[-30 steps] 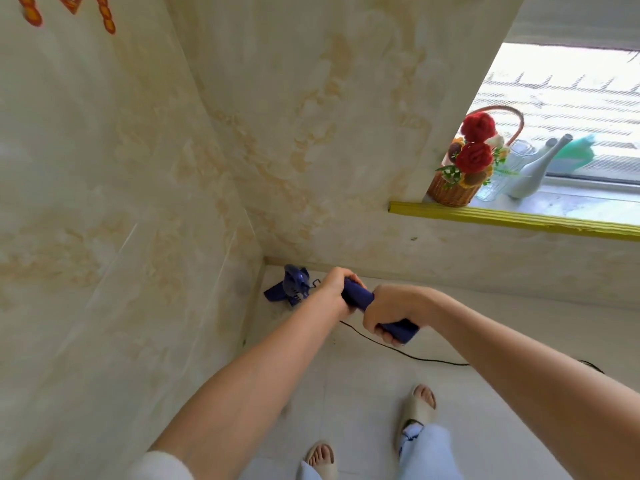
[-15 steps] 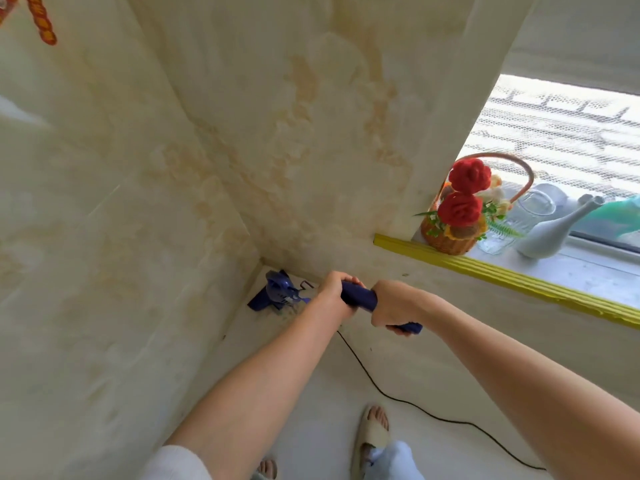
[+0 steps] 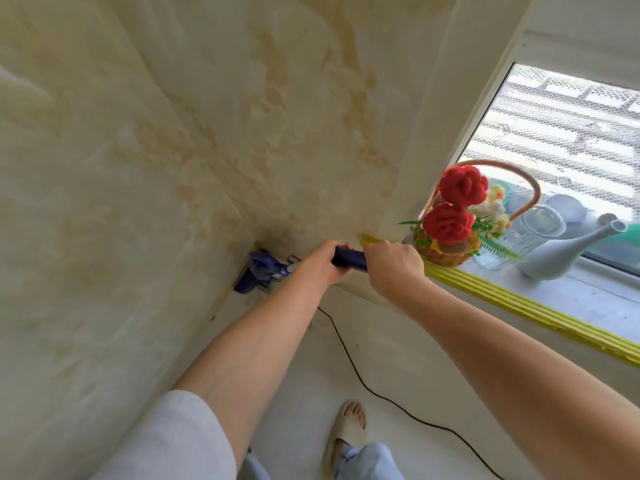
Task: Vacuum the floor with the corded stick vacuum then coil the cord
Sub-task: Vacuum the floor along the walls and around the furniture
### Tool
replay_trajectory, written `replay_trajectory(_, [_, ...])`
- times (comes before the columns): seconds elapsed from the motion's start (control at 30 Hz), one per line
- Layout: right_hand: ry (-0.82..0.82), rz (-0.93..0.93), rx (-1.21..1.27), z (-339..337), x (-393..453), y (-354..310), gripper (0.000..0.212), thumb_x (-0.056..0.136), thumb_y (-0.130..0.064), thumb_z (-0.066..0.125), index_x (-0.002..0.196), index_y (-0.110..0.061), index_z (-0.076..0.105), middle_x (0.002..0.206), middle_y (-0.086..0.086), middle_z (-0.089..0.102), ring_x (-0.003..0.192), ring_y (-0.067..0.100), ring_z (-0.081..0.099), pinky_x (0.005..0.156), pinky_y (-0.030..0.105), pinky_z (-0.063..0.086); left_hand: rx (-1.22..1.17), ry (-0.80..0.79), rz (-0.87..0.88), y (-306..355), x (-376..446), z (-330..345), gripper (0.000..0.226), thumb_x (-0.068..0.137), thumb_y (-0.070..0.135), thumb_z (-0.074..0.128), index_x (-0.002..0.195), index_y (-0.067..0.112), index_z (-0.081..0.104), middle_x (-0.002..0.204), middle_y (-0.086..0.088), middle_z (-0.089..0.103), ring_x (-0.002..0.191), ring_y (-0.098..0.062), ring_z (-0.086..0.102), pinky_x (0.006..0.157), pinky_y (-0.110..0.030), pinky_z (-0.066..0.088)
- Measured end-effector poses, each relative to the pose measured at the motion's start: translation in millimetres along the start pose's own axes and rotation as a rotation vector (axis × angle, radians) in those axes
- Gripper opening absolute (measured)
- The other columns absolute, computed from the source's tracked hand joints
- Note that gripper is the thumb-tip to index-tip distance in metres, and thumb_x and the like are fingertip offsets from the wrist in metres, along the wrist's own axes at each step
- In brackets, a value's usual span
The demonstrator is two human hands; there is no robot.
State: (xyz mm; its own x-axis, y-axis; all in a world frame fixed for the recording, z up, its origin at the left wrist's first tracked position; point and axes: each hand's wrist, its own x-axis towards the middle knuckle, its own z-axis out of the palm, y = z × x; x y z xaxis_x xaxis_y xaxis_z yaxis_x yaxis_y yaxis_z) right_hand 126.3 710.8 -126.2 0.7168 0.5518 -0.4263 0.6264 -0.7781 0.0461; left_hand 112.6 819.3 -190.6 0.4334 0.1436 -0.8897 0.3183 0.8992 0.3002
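Pale floor runs into the corner where the marbled walls meet. Blue vacuum head sits on it, tucked right in that corner. Black cord trails over the floor from near the vac twd the bottom right. One beige slipper planted on the floor, nr the cord. Window sill, yellow-edged, carries a flower basket, clear glass jar & white long-necked vase side by side.

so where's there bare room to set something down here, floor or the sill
Bare floor lies between the black cord and the wall under the sill. The sill is bare right of the white vase; its left end is crowded with the flower basket and glass jar. The corner holds the vacuum head.
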Motion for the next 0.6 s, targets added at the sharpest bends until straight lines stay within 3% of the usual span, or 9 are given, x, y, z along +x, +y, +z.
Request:
replay_trajectory(0.23, [0.008, 0.084, 0.032, -17, 7, 25, 0.029, 0.094, -0.010, 0.052, 0.121, -0.016, 0.059, 0.110, 0.005, 0.064, 0.100, 0.027, 0.063, 0.066, 0.031, 0.041, -0.014, -0.060, -0.007, 1, 0, 27, 0.020, 0.100, 0.002, 0.037, 0.081, 0.007, 0.042, 0.076, -0.008, 0.044, 0.065, -0.016, 0.045, 0.064, -0.024, 0.042])
replay_trajectory(0.47, [-0.027, -0.031, 0.030, -11, 23, 16, 0.032, 0.095, -0.009, 0.051, 0.126, -0.016, 0.056, 0.113, 0.006, 0.063, 0.101, 0.027, 0.063, 0.070, 0.031, 0.042, 0.015, 0.004, 0.006, 11, 10, 14, 0.013, 0.101, 0.008, 0.041, 0.090, 0.006, 0.046, 0.081, -0.009, 0.049, 0.069, -0.018, 0.050, 0.061, -0.030, 0.046])
replay_trajectory(0.6, [-0.023, 0.014, 0.018, -22, 28, 20, 0.031, 0.094, -0.008, 0.052, 0.124, -0.015, 0.058, 0.111, 0.006, 0.064, 0.102, 0.028, 0.063, 0.068, 0.031, 0.044, 0.026, -0.030, 0.023, 16, 2, 19, 0.015, 0.102, 0.007, 0.040, 0.088, 0.006, 0.046, 0.082, -0.009, 0.050, 0.070, -0.017, 0.051, 0.061, -0.028, 0.047])
